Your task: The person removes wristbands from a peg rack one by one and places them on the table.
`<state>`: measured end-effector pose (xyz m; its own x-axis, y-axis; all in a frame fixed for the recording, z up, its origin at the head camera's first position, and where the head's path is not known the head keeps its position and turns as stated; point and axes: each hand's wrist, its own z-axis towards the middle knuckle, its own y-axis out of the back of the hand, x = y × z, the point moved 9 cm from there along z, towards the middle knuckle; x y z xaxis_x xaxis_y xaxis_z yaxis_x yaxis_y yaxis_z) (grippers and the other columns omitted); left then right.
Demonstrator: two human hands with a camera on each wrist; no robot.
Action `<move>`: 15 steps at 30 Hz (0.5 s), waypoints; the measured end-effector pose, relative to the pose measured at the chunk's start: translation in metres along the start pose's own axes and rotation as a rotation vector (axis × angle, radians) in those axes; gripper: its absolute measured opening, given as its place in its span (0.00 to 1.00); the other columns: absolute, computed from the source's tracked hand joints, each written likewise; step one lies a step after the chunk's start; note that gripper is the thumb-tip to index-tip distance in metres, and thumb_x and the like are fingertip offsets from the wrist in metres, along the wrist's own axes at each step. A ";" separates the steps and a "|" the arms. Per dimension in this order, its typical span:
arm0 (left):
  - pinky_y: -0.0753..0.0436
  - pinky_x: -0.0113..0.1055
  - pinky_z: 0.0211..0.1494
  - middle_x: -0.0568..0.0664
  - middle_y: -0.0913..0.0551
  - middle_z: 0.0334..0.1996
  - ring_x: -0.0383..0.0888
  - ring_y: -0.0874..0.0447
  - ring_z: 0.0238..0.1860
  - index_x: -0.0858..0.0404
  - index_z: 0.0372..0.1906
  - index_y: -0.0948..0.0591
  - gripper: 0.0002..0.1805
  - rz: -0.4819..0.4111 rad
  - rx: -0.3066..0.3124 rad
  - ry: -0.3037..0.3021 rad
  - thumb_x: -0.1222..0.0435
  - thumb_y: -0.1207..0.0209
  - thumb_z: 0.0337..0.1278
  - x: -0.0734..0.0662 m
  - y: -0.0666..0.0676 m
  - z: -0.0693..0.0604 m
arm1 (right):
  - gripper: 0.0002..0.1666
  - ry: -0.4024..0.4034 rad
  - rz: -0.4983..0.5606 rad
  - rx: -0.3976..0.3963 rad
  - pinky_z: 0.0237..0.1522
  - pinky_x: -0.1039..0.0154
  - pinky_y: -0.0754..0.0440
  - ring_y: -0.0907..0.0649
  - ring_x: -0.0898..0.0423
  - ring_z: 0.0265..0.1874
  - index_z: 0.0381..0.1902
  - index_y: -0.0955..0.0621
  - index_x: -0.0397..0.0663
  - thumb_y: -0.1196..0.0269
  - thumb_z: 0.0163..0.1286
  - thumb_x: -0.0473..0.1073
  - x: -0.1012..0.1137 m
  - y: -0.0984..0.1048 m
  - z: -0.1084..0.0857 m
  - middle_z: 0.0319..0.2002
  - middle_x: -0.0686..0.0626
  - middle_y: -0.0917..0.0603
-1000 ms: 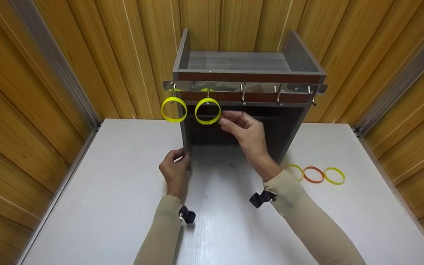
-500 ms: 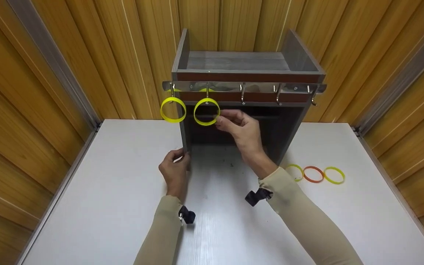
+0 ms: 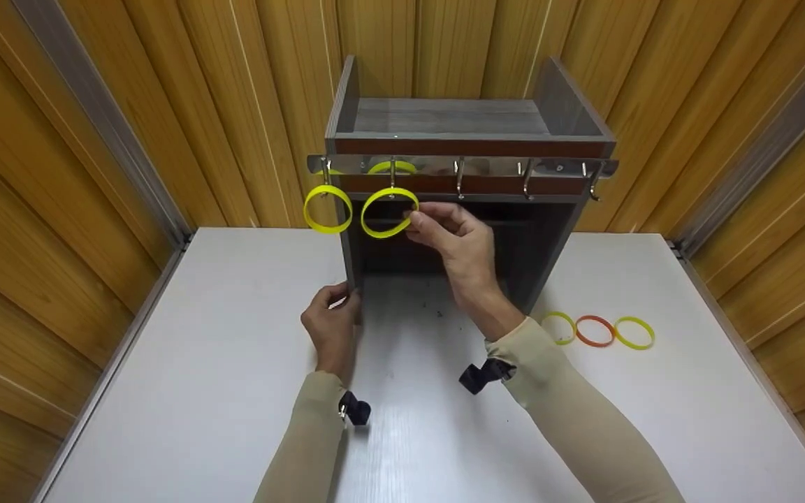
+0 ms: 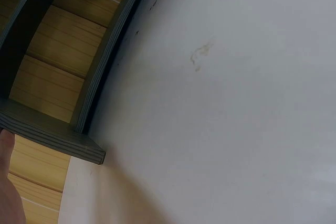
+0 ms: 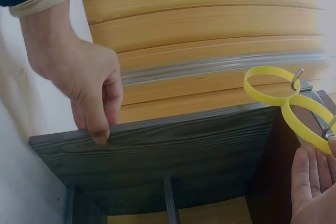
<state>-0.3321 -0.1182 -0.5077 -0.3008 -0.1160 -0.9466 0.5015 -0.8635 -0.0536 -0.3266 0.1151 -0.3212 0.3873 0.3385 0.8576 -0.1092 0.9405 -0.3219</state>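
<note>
A yellow wristband (image 3: 381,235) hangs on the second hook from the left, its right edge pinched between the thumb and fingers of my right hand (image 3: 469,255). Beside it, another yellow wristband (image 3: 328,230) hangs on the leftmost hook, untouched. Low down, my left hand (image 3: 330,325) grips the front edge of the left side panel (image 5: 157,145) of the grey shelf (image 3: 451,115); the right wrist view shows its thumb on the panel's inner face. In the left wrist view only a bit of that hand (image 4: 8,177) appears.
A metal hook rail (image 3: 500,166) runs across the shelf front, with several hooks. On the white table (image 3: 186,391) at right lie a yellow wristband (image 3: 574,330), an orange wristband (image 3: 595,345) and another yellow wristband (image 3: 653,335). Wood-patterned walls (image 3: 60,175) stand around.
My right hand has moved slightly left and now pinches the second wristband, whose ring has tilted and shifted left on its hook. The left hand stays in place.
</note>
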 end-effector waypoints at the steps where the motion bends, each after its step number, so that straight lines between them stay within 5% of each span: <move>1: 0.09 0.32 0.42 0.54 0.10 0.38 0.50 0.09 0.42 0.67 0.38 0.10 0.09 -0.001 0.000 0.000 0.80 0.26 0.53 0.000 0.000 0.000 | 0.08 0.001 0.008 -0.001 0.51 0.49 0.10 0.09 0.42 0.40 0.46 0.13 0.32 0.29 0.70 0.28 0.001 0.000 0.000 0.43 0.35 0.10; 10: 0.11 0.30 0.36 0.56 0.10 0.37 0.58 0.09 0.40 0.69 0.37 0.10 0.09 -0.010 -0.012 0.014 0.80 0.27 0.52 0.001 0.000 0.000 | 0.08 0.011 0.035 0.002 0.52 0.48 0.10 0.09 0.44 0.40 0.46 0.13 0.32 0.29 0.70 0.28 0.008 0.001 -0.005 0.43 0.34 0.10; 15: 0.11 0.29 0.37 0.55 0.10 0.36 0.54 0.09 0.39 0.68 0.37 0.10 0.09 0.005 -0.018 0.004 0.80 0.26 0.51 0.000 0.001 0.000 | 0.09 0.021 0.023 0.012 0.52 0.47 0.10 0.10 0.42 0.41 0.47 0.13 0.33 0.29 0.70 0.29 0.013 0.006 -0.010 0.44 0.33 0.10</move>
<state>-0.3320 -0.1189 -0.5077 -0.2951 -0.1179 -0.9482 0.5176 -0.8539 -0.0549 -0.3133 0.1248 -0.3158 0.4041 0.3589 0.8414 -0.1286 0.9329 -0.3363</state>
